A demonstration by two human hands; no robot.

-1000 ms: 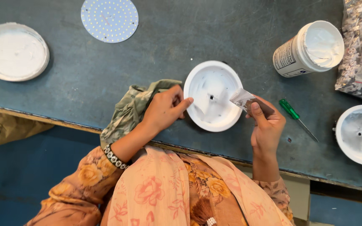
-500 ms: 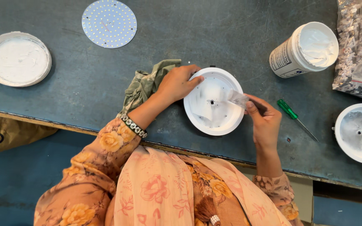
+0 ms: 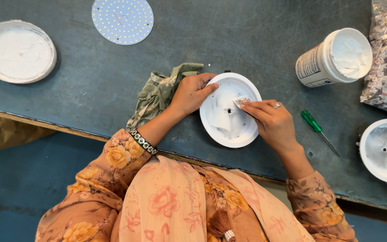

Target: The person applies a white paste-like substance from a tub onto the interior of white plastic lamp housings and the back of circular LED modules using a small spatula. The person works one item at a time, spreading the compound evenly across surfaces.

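Centre of frame: a round white plastic dish [image 3: 229,130] lies on the dark grey bench [image 3: 90,85], its left rim gripped by the curled left hand [image 3: 192,92] beside a crumpled green cloth [image 3: 157,92]. The right hand [image 3: 269,121], fingers pinched shut, presses a small grey card scraper [image 3: 240,101] into the dish; a green-handled screwdriver [image 3: 312,123] lies just right

Up top the whole view is filled by a worktable [image 3: 247,36], its surface a dark blue-grey, scuffed and streaked with pale scratches and smudges. Along the near side runs a worn front edge [image 3: 45,122], yellowish where the paint has rubbed away. Below that edge, a blue floor [image 3: 19,188] shows, dull and a little stained. At far left, tucked under the table, sits a brown sack [image 3: 1,134] with dark lettering. Light is soft and even, with faint shadows.
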